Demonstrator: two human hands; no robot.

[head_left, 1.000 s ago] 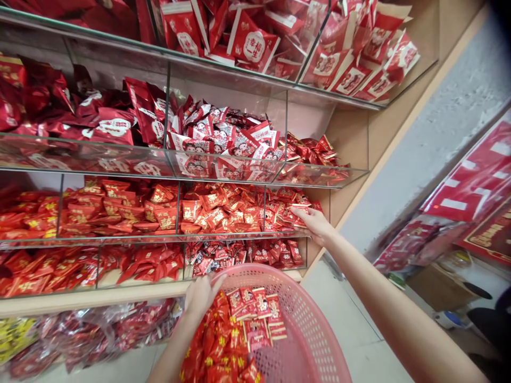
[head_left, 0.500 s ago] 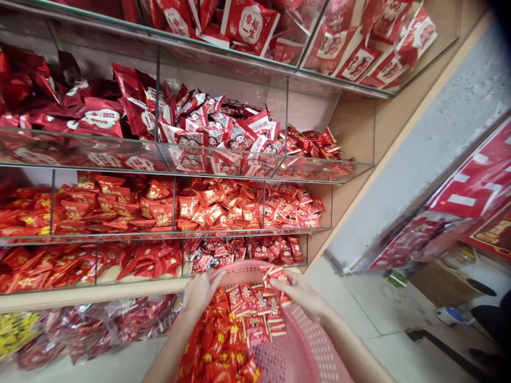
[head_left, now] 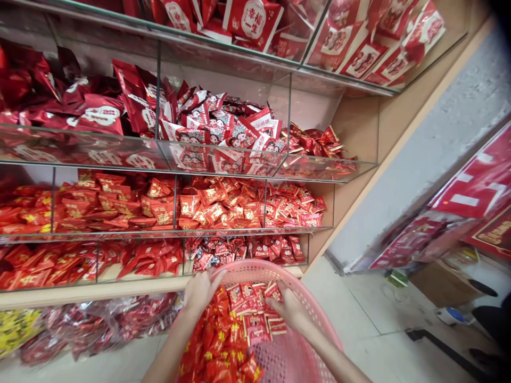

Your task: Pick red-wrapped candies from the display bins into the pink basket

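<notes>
1. Your left hand (head_left: 199, 292) gripped the pink perforated plastic basket (head_left: 310, 296) by its far-left rim.
2. Your right hand (head_left: 291, 307) held a small red packet (head_left: 273, 291) between its fingers, inside the far rim.

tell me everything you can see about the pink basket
The pink basket, apparently plastic, has a rounded rim and perforated walls. It is open-topped, in front of the bottom shelf, its near side cut off by the picture. The left hand is on its rim; the right hand is inside, among red packets.
</notes>
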